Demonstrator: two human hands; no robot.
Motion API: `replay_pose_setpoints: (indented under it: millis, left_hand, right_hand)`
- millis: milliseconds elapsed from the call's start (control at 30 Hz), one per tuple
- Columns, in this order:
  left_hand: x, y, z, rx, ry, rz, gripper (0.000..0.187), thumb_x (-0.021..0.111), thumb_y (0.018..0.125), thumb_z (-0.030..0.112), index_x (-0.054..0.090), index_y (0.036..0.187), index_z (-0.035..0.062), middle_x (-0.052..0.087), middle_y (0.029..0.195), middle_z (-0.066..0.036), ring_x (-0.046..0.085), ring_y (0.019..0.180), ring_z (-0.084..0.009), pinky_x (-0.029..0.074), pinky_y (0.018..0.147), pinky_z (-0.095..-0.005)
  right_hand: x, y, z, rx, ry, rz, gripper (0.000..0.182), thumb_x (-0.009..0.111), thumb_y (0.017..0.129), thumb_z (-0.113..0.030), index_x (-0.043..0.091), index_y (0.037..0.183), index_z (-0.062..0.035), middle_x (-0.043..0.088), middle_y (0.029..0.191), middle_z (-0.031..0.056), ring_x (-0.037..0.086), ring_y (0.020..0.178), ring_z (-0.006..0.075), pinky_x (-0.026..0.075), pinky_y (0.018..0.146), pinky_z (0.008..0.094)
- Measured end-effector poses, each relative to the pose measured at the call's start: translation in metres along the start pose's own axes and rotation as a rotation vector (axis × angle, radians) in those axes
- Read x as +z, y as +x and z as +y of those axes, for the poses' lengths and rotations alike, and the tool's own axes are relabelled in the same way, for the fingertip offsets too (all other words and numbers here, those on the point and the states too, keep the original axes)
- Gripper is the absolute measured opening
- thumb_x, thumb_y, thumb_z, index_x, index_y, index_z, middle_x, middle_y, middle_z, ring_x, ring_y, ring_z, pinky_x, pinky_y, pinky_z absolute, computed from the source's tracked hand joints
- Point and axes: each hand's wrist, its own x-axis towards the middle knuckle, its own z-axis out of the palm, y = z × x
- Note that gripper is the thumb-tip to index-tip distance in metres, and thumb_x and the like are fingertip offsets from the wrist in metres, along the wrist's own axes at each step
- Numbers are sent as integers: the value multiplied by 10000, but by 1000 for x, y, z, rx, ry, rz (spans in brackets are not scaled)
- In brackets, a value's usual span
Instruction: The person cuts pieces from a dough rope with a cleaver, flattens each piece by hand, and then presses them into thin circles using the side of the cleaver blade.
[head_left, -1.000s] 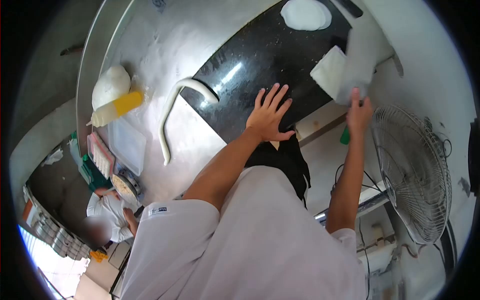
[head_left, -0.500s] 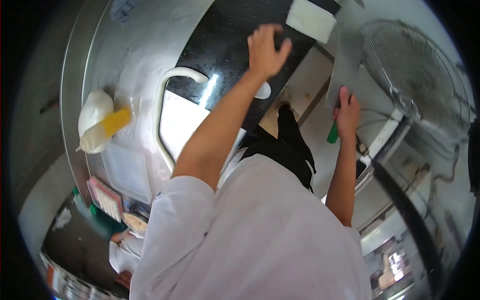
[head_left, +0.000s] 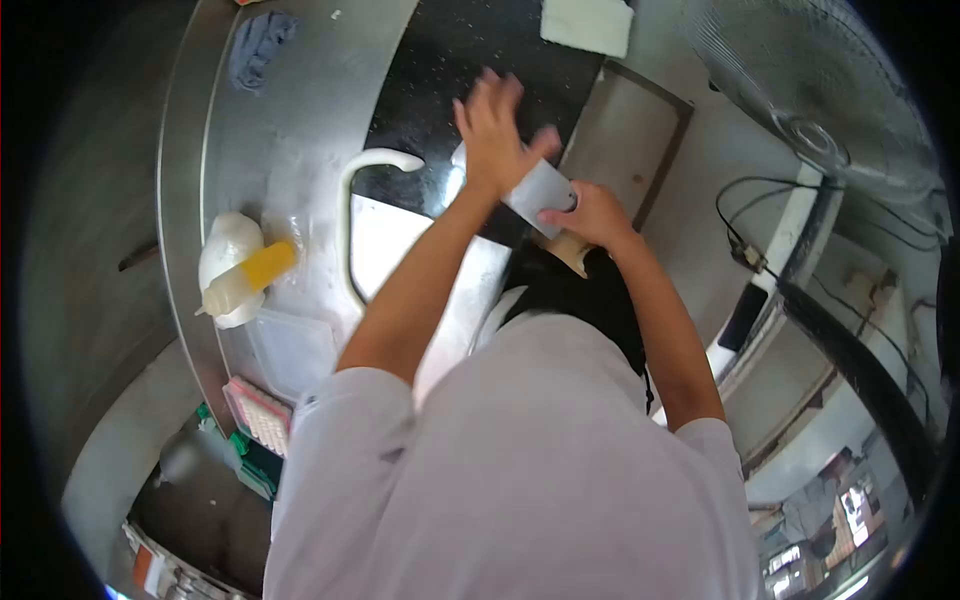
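My left hand (head_left: 492, 140) is spread open over the black worktop (head_left: 440, 90), its fingers slightly blurred. Close beside its thumb is the broad grey blade of a cleaver (head_left: 541, 196), which my right hand (head_left: 597, 213) grips at the near edge of the worktop. The handle is hidden in my fist. Part of a small white piece (head_left: 459, 155) shows beside my left wrist. Left of my forearm, a long white rope of dough (head_left: 347, 215) lies with its far end hooked over, next to a white board (head_left: 385, 240).
On the steel counter lie a yellow-ended squeeze bottle (head_left: 250, 278), a white bag (head_left: 228, 250), a clear plastic tray (head_left: 290, 350) and a blue cloth (head_left: 262, 48). A folded white cloth (head_left: 587, 25) lies at the far end. A fan (head_left: 800, 80) and cables (head_left: 745, 250) are at right.
My right hand has brought the cleaver leftward from beside the fan to the worktop edge, close to my left hand. My left hand has moved slightly nearer and left, fingers spreading.
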Motion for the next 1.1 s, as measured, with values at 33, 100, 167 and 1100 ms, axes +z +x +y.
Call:
replay_pose_setpoints:
  millis: [33,100,167,1100]
  left_hand:
    - [9,-25,-8,83,239,-236,967,675,814,663,380,1555,116,279,1635,-195,237,1521,-407,142,1163,-717]
    - [8,-22,-6,42,247,-251,1021,670,762,727,379,1569,174,237,1663,-169,187,1542,-398,108,1140,-758]
    - [9,-19,-2,-5,238,-311,1077,666,711,792,378,1583,231,195,1691,-143,136,1563,-389,74,1118,-799]
    - [46,41,7,346,134,-321,1169,663,616,871,338,1599,329,212,1693,-129,159,1537,-474,103,1081,-835]
  right_hand:
    - [3,5,-5,-10,15,-10,488,878,758,-374,710,1057,-28,742,923,169,718,841,278,550,796,396]
    - [-7,13,-12,-104,-258,59,589,915,679,-346,674,1105,-20,731,987,226,719,908,377,551,826,443]
    - [-18,13,-18,-77,-226,60,656,924,660,-362,644,1139,-13,725,990,243,704,938,414,549,829,471]
    - [-15,1,2,-413,-527,553,972,902,668,-465,481,1369,59,661,1183,322,668,1096,458,529,973,489]
